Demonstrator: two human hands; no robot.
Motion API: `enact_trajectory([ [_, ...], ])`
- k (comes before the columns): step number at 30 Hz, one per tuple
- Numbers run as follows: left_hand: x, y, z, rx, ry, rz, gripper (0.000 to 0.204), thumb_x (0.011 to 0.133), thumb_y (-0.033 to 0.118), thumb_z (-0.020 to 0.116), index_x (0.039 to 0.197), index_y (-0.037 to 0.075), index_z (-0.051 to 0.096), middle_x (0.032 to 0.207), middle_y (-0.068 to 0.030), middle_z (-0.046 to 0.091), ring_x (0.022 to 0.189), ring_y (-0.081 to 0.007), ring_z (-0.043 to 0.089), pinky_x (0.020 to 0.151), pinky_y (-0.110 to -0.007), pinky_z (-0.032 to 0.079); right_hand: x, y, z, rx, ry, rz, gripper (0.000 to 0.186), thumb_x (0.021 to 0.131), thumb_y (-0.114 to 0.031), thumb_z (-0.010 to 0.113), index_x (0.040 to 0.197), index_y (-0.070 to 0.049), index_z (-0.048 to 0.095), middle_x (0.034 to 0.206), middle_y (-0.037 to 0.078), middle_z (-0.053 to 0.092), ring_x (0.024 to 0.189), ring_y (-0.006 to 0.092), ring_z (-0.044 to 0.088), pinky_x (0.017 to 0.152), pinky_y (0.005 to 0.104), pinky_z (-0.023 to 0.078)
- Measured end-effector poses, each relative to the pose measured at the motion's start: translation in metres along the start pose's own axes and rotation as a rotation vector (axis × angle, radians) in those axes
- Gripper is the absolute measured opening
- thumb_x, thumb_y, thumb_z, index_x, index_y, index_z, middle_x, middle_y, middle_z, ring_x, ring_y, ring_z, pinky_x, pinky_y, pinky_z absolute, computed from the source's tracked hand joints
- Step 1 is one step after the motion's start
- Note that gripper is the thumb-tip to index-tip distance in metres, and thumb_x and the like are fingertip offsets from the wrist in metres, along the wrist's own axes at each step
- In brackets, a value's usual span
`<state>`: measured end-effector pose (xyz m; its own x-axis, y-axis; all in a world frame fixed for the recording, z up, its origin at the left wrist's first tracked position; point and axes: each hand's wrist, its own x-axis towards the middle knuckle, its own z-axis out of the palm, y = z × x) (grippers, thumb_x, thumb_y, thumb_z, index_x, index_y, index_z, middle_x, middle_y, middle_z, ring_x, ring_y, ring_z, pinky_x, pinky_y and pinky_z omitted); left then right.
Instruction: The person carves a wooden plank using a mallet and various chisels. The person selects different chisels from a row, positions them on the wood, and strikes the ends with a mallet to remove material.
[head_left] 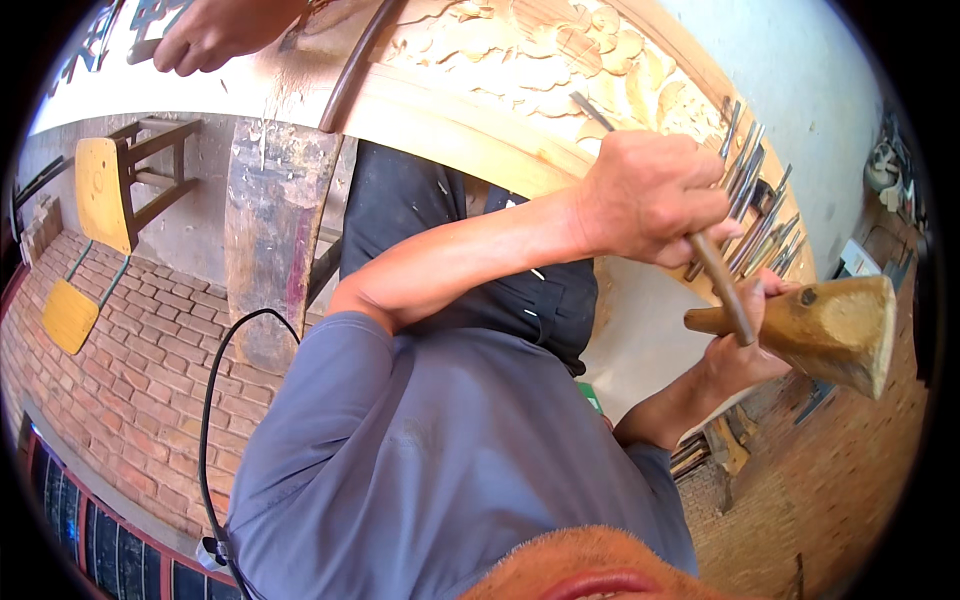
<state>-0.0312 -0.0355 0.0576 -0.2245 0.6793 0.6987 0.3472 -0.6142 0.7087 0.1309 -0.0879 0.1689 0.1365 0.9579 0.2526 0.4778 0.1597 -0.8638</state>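
Note:
My left hand (655,195) is closed around a carving chisel (722,285). Its thin metal blade points up and left over the carved wooden panel (480,118), while the wooden handle slants down to the right. My right hand (745,350) grips a wooden mallet (835,330) by its narrow part, with the broad head out to the right. In the picture the chisel's handle end crosses in front of the mallet's narrow end; I cannot tell whether they touch. Scroll-like relief and pale shavings cover the panel beyond my left hand.
Several chisels (765,215) lie in a row at the bench's right end. Another person's hand (225,35) holds something at the far left, near a dark rod (360,65). A stool (105,195) and a yellow chair (72,315) stand on the brick floor (150,380).

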Motion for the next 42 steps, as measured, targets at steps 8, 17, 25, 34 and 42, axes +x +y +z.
enact_trajectory([
  [8, -0.015, -0.004, -0.023, 0.011, -0.028, 0.078, 0.049, 0.082, 0.023, 0.087, 0.058, 0.014, 0.045, 0.059, -0.0016, 0.038, 0.046, -0.0199, 0.045, 0.042, -0.036, 0.030, -0.030, 0.011, -0.006, -0.056, -0.003, 0.275, 0.029, 0.093, 0.008, 0.077, 0.117, 0.004, 0.061, 0.097, 0.011, 0.070, 0.071, 0.0132, 0.065, 0.063, 0.0258, 0.057],
  [17, -0.012, -0.012, -0.019, 0.008, 0.007, 0.063, 0.048, 0.079, 0.019, 0.088, 0.059, 0.014, 0.045, 0.058, -0.0024, 0.038, 0.046, -0.0209, 0.045, 0.043, -0.037, 0.032, -0.028, 0.008, 0.003, -0.065, -0.002, 0.203, 0.031, 0.091, 0.005, 0.078, 0.117, 0.005, 0.061, 0.097, 0.010, 0.068, 0.079, 0.0128, 0.063, 0.075, 0.0271, 0.054],
  [25, -0.012, -0.010, -0.018, 0.010, 0.017, 0.048, 0.046, 0.079, 0.020, 0.086, 0.059, 0.014, 0.045, 0.058, -0.0023, 0.038, 0.047, -0.0210, 0.046, 0.043, -0.037, 0.032, -0.030, 0.013, 0.003, -0.069, -0.014, 0.212, 0.033, 0.090, 0.003, 0.081, 0.117, 0.003, 0.063, 0.098, 0.009, 0.068, 0.087, 0.0145, 0.065, 0.082, 0.0300, 0.054],
  [34, -0.012, -0.014, -0.015, 0.067, 0.030, 0.014, 0.047, 0.081, 0.023, 0.086, 0.059, 0.014, 0.045, 0.059, -0.0021, 0.039, 0.047, -0.0212, 0.046, 0.043, -0.037, 0.033, -0.033, 0.031, -0.003, -0.098, -0.083, 0.121, 0.028, 0.091, 0.006, 0.078, 0.114, 0.008, 0.061, 0.088, 0.009, 0.067, 0.068, 0.0143, 0.063, 0.062, 0.0262, 0.052],
  [42, 0.014, -0.016, -0.010, 0.128, 0.075, -0.192, 0.044, 0.080, 0.026, 0.088, 0.057, 0.013, 0.052, 0.058, -0.0030, 0.047, 0.049, -0.0241, 0.052, 0.044, -0.040, 0.037, 0.000, -0.024, -0.027, 0.208, 0.240, -0.294, 0.025, 0.092, 0.001, 0.066, 0.114, -0.006, 0.055, 0.076, 0.008, 0.055, 0.055, 0.0149, 0.052, 0.047, 0.0264, 0.043],
])
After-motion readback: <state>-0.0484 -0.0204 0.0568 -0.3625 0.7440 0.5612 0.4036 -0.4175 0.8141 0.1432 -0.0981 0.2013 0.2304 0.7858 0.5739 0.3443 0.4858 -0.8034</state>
